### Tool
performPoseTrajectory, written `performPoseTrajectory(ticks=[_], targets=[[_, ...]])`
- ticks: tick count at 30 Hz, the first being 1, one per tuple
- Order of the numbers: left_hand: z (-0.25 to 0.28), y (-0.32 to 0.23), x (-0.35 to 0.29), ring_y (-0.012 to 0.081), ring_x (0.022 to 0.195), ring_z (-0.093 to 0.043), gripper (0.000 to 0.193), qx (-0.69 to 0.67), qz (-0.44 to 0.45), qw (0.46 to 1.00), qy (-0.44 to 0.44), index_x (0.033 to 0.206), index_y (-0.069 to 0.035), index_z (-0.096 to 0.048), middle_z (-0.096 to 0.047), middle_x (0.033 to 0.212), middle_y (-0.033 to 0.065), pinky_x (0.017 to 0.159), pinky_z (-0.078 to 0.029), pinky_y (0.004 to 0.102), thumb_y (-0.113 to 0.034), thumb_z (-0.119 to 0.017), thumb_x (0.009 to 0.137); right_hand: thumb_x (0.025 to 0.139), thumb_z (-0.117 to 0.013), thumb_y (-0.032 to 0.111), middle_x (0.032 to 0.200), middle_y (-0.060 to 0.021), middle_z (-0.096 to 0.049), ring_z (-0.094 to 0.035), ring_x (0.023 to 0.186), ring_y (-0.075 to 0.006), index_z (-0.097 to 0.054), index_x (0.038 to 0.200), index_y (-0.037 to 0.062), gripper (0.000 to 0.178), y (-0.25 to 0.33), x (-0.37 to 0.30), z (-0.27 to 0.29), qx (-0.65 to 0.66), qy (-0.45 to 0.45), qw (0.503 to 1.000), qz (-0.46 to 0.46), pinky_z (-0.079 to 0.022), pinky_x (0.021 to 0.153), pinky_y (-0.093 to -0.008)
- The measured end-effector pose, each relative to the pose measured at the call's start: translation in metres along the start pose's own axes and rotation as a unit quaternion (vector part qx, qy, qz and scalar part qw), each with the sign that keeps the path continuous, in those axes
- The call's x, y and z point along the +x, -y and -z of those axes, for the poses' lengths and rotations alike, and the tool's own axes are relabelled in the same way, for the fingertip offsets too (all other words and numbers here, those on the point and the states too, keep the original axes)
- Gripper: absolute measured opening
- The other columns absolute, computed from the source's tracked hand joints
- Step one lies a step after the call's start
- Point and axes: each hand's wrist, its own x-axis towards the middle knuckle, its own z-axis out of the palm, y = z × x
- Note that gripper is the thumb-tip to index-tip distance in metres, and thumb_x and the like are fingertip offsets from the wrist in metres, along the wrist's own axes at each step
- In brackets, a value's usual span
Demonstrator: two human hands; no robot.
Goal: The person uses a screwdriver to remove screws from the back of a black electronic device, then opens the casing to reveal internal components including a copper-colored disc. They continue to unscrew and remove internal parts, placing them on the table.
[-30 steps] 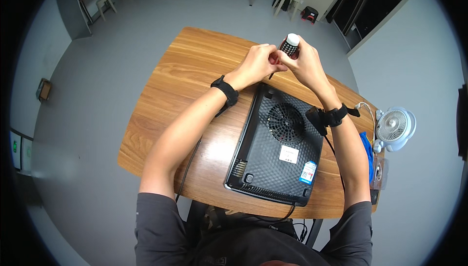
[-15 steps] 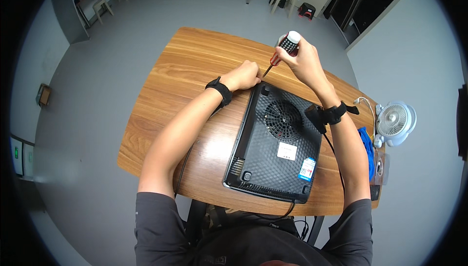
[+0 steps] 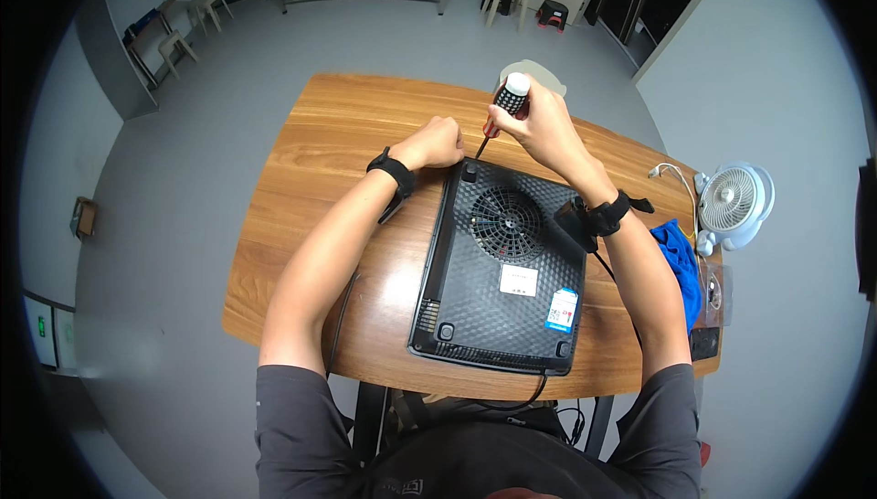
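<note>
A black flat appliance (image 3: 502, 266) lies bottom-up on the wooden table (image 3: 338, 161), showing a round fan grille and two labels. My right hand (image 3: 539, 120) grips a screwdriver (image 3: 502, 108) with a black and red handle and a white cap, its tip pointing down at the appliance's far left corner. My left hand (image 3: 434, 143) is closed in a fist and rests on the table just left of that corner, beside the screwdriver tip. Both wrists wear black bands.
A small white desk fan (image 3: 731, 199) stands at the table's right end, with a blue cloth (image 3: 678, 266) and a clear box beside it. A black cord runs off the front edge. Stools and a metal rack stand on the grey floor beyond.
My left hand has left the screwdriver and dropped to the table beside the appliance's corner. The screwdriver has tilted so its tip points at that corner.
</note>
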Motion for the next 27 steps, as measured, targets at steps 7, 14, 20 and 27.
performPoseTrajectory(ticks=[7,14,20,27], targets=[[0.003,0.003,-0.007,0.0321,0.084,-0.073,0.018,-0.034,0.011,0.999,0.041,0.092,-0.001,-0.077,-0.075,0.089,0.0206,0.079,-0.057,0.0408,-0.012,-0.069,0.081,0.09,-0.075,0.021,0.078,-0.013,-0.07,-0.068,0.07,-0.02,-0.059,0.095,-0.0017,0.029,0.004,-0.007,0.011,-0.031,-0.011,0.999,0.009,-0.053,0.066,-0.0334],[0.005,0.015,-0.018,0.0254,0.079,-0.073,0.018,-0.049,-0.005,0.998,0.031,0.098,0.0,-0.077,-0.076,0.086,0.0172,0.077,-0.057,0.0378,-0.012,-0.068,0.087,0.094,-0.072,0.02,0.081,-0.0095,-0.074,-0.074,0.077,-0.0169,-0.059,0.097,-0.0001,0.024,-0.001,0.003,0.014,0.051,0.011,0.999,-0.009,-0.057,0.07,-0.0288],[0.026,0.015,-0.031,0.0243,0.082,-0.074,0.02,-0.056,0.032,0.992,0.112,0.101,0.002,-0.075,-0.076,0.088,0.0164,0.078,-0.057,0.0371,-0.01,-0.067,0.088,0.095,-0.072,0.019,0.083,-0.009,-0.075,-0.075,0.079,-0.0151,-0.06,0.098,-0.0001,0.023,0.012,0.012,0.017,0.002,0.025,0.999,-0.026,-0.058,0.073,-0.0281],[0.03,0.039,-0.06,0.0349,0.086,-0.074,0.021,-0.041,-0.043,0.998,0.036,0.104,0.004,-0.073,-0.075,0.092,0.023,0.081,-0.058,0.0397,-0.003,-0.064,0.087,0.093,-0.074,0.019,0.086,-0.0079,-0.075,-0.073,0.08,-0.0131,-0.062,0.099,0.0006,0.022,0.033,0.022,-0.004,-0.015,0.08,0.997,-0.016,-0.057,0.074,-0.0277]])
